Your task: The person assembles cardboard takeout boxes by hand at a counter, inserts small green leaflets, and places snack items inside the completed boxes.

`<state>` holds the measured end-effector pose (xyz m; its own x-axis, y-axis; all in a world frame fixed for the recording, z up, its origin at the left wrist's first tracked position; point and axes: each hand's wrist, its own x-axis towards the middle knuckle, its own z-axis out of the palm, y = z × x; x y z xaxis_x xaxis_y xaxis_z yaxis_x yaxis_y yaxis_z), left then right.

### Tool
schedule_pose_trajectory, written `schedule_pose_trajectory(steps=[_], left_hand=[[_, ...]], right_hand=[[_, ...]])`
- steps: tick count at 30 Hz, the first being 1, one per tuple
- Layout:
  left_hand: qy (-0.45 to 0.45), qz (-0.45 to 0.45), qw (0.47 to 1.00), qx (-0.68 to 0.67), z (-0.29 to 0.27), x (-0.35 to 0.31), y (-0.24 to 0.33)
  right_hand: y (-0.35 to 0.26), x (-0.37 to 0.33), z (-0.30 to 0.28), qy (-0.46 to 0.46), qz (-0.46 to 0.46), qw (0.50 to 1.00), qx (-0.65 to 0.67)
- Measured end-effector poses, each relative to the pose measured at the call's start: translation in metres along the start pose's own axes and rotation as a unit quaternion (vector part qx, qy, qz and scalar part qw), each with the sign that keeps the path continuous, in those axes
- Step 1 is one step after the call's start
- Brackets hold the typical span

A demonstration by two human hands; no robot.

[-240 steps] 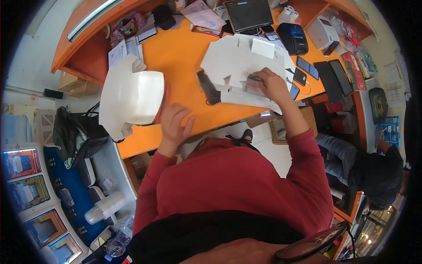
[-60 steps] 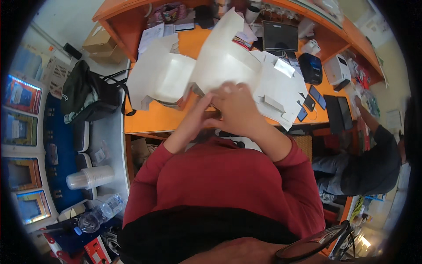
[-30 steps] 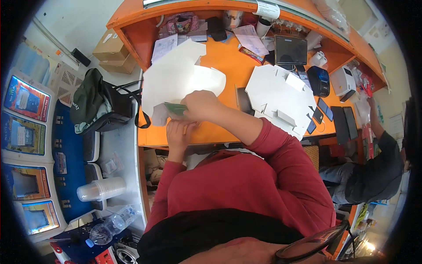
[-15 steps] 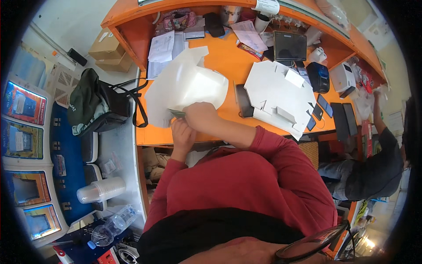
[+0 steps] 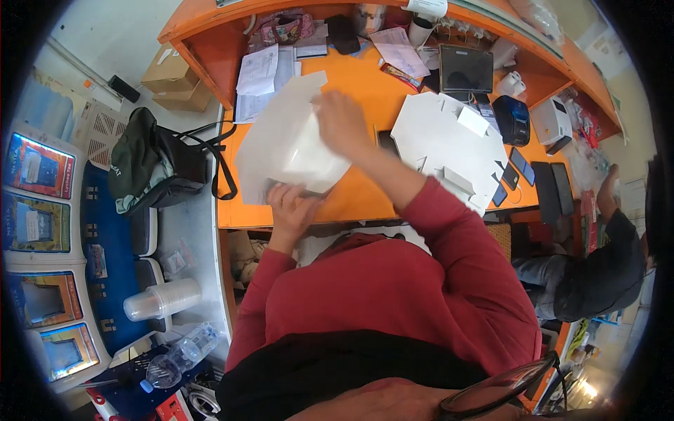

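"How much room is there around the folded white card (image 5: 284, 137)?"

"Not much on its left: a slim strip of orange worktop (image 5: 354, 203), then the side edge, with the dark bag (image 5: 156, 168) just beyond. The card's near end lies close to the front edge. On its right, orange surface shows as far as the flat white card (image 5: 439, 137), though the right forearm crosses that gap. Behind it, more orange runs back to the shelf."

"And the hands?"

"The left hand (image 5: 291, 205) is at the folded card's near edge, fingers bent over it and thumb apart, pinching that edge. The right hand (image 5: 342, 125) is over the card's right side, blurred, fingers together; I can't tell if it grips."

"What's everything made of?"

"Left of the folded card, the bag is soft, creased fabric, and nearer the wearer are stacked clear plastic cups (image 5: 168, 298). The folded card itself is smooth and stiff, with a glossy patch and an angular outline. To its right, the flat card is many-sided, with small flaps standing up, and past that sits a boxy black device (image 5: 511, 119) with rounded corners."
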<state>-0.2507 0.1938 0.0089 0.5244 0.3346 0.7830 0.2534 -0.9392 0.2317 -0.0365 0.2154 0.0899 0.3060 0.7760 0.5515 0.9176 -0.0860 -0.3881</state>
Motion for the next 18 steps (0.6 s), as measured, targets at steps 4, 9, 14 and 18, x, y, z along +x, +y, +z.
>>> schedule_pose_trajectory(steps=[4, 9, 14, 18], left_hand=[[-0.075, 0.052, 0.996, 0.018, -0.004, 0.013, 0.001], [-0.045, 0.043, 0.998, 0.031, 0.004, 0.006, 0.003], [-0.057, 0.009, 0.998, 0.017, 0.002, 0.016, 0.007], [-0.06, 0.004, 0.998, 0.03, 0.003, 0.017, 0.005]], right_hand=[[0.063, 0.037, 0.021, -0.309, 0.019, 0.943, 0.121], [0.065, 0.05, 0.034, -0.345, 0.016, 0.936, 0.061], [0.078, 0.044, 0.028, -0.305, 0.01, 0.939, 0.158], [0.131, 0.004, -0.016, -0.161, 0.009, 0.951, 0.263]])
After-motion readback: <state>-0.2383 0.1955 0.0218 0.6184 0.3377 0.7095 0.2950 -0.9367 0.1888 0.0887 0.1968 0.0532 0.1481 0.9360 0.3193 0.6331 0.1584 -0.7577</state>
